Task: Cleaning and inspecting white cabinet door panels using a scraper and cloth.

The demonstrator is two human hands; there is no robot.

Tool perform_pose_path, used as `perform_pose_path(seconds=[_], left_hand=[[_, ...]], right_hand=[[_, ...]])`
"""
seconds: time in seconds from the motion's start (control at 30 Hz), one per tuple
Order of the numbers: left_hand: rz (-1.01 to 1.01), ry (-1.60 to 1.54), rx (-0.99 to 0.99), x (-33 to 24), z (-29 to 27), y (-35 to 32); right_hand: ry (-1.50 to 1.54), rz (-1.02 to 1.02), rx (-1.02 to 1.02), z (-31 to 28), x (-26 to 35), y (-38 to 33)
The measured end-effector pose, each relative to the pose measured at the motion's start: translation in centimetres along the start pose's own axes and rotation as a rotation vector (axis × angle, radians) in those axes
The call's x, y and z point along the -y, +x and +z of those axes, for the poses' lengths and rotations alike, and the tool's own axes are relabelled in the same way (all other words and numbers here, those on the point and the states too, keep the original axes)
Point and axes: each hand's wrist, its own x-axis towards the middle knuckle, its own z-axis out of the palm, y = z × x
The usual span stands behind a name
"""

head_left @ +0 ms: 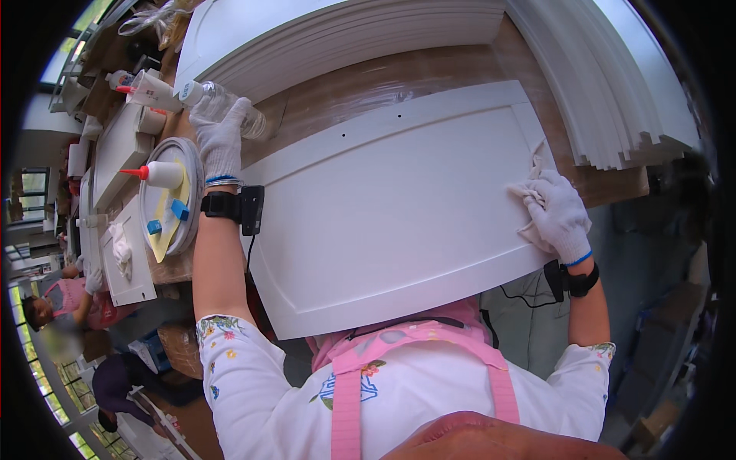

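Your left hand grips the clear bottle, your right hand holds the cloth on the white panel; a careless tilt could spill any contents there.

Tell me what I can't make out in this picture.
Head view, middle of the white cloth: covered by the right hand.
Head view, underside of the white panel: hidden by its own upper face.
Head view, far part of the panel stack: cut off by the upper edge.
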Motion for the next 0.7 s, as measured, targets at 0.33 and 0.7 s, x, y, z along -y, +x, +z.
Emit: perform_pose_path(seconds=[0.33, 0.7], left_hand=[[-0.048, 0.331, 0.069, 0.8, -8.1, -5.9], [0.177, 1.043, 0.509, 2.9, -13.1, -19.5]], right_hand=[[0.262, 0.26, 0.11, -1.1, 4.5, 7.2], [-0.017, -0.141, 0.163, 4.5, 11.7, 16.7]])
